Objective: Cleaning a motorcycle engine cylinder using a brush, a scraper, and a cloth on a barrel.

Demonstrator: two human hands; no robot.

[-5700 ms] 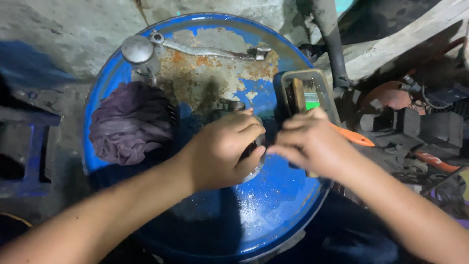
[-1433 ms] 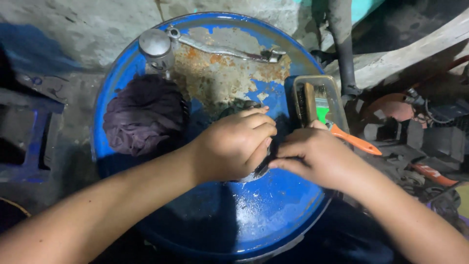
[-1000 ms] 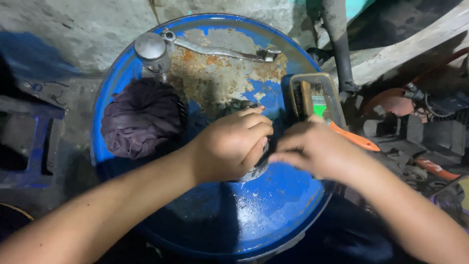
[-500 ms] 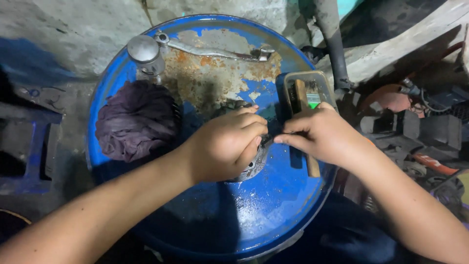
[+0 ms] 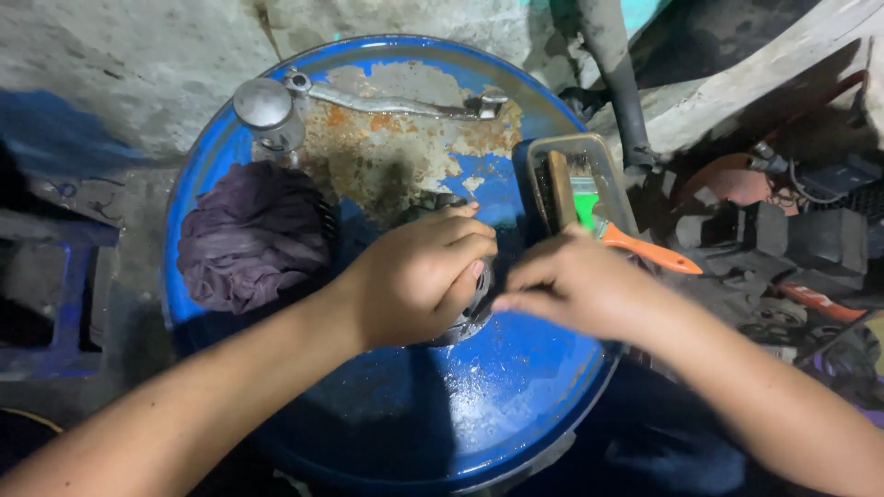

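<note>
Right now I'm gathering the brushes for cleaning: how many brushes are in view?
2. A wooden-backed bristle brush and an orange-handled paintbrush lie side by side in the rectangular tray at the blue drum lid's right edge. The hands may hide others.

Small dark metal part point(image 5: 468, 317), mostly hidden, on blue drum lid point(image 5: 516, 396).

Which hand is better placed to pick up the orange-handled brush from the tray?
Probably the right hand: it hovers just below the orange-handled brush in the tray. The left hand is wrapped over a small metal part on the blue drum, farther away.
</note>
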